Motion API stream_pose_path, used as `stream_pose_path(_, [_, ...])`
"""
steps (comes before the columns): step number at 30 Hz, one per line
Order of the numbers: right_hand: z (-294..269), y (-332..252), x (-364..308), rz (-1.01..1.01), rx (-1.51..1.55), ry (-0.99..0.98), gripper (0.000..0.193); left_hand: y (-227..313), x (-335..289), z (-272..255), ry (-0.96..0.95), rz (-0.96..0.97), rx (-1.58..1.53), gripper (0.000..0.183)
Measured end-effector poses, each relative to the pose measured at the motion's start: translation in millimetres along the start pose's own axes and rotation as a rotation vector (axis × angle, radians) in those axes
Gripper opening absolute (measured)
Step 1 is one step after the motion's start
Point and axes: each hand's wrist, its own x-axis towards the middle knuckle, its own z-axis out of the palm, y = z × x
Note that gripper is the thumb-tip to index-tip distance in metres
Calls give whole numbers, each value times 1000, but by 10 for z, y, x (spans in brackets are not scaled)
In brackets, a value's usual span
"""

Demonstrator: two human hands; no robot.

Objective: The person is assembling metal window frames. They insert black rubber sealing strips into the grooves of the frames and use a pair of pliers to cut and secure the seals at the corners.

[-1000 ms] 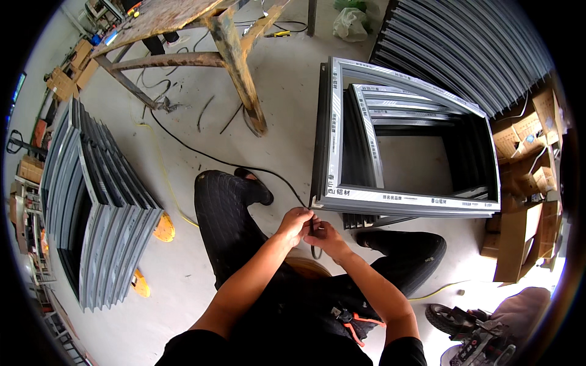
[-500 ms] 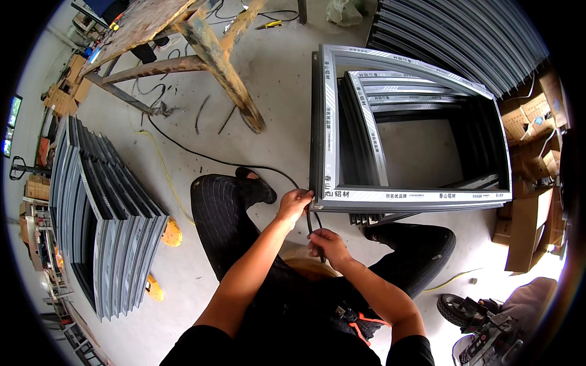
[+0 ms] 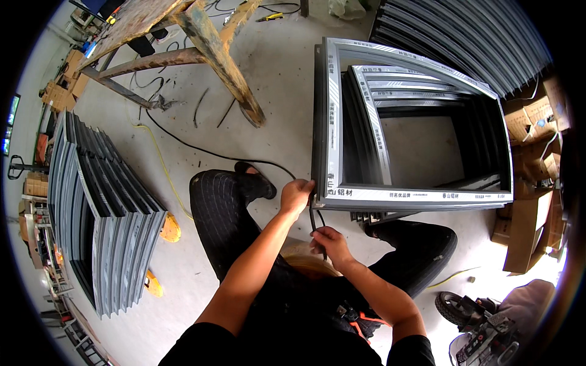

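A pale grey workshop floor point(image 3: 281, 85) spreads around the seated person, with a worn table point(image 3: 131, 32) at the upper left, a stack of dark frames point(image 3: 125, 256) below it and open cardboard boxes point(image 3: 528, 232) along the right side. In front of the person, slightly to the right, lies a grey frame point(image 3: 421, 196) striped with printed white film. A black strip point(image 3: 313, 221) trails across the floor to its near left corner, then hangs in a loop. The hands are apart: the right hand point(image 3: 332, 245) pinches the strip below the corner, while the left hand point(image 3: 295, 196) rests its fingertips at that corner — whether they grip the strip, I cannot tell.
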Motion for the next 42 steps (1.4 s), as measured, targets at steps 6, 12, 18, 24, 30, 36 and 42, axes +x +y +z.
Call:
stream_pose_path(6, [-31, 67, 15, -68, 3, 23, 17, 123, -101, -89, -180, -99, -95, 23])
stream_pose_path(12, [-2, 39, 43, -99, -62, 12, 16, 117, -194, -157, -210, -124, -69, 20])
stream_pose_path(18, [-18, 43, 5, -171, -149, 93, 15, 121, -323, -182, -283, -119, -74, 16])
stream_pose_path(24, [-91, 8, 17, -453, -492, 283, 14, 120, -381, -211, -277, -248, -290, 19])
stream_pose_path(30, [-32, -499, -9, -854, -982, 537, 10, 119, -515, -350, -414, -212, -388, 28])
stream_pose_path(36, [-68, -551, 49, -1005, -1186, 619, 10, 91, -539, -221, -334, -260, -311, 21])
stream_pose_path(42, [-123, -490, 100, -1018, -1295, 634, 10, -72, -503, -122, -266, -194, -272, 19])
